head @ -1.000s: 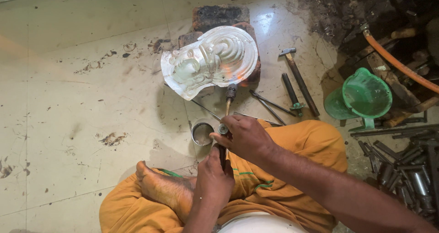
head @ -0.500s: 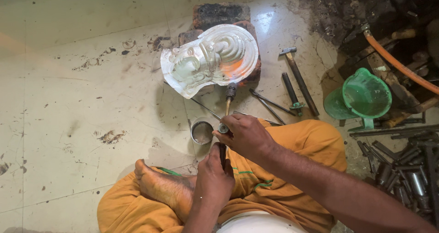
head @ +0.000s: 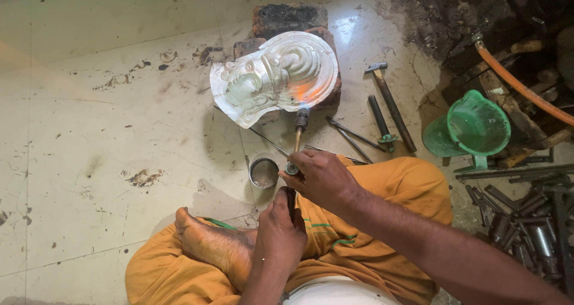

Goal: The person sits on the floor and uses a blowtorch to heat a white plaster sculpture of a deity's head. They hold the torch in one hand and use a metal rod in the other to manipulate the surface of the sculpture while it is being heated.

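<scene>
Stained pale tiled floor [head: 119,131], bricks [head: 287,19], hammer [head: 390,101], small metal cup [head: 263,173], green jug [head: 472,128], scattered metal rods [head: 526,221]

The embossed silvery sheet-metal face relief [head: 275,78] looks bright and glossy, with an orange glow on its lower edge. It rests on rough, sooty dark bricks [head: 289,19]. The brass-coloured metal torch [head: 297,139] has a dull shaft and blackened tip. The small round steel cup [head: 263,173] is shiny at the rim. The pale stone floor [head: 107,143] is smooth, faintly glossy, stained. The green plastic jug [head: 472,128] is semi-glossy. The orange cloth wrap [head: 382,191] is matt.
</scene>
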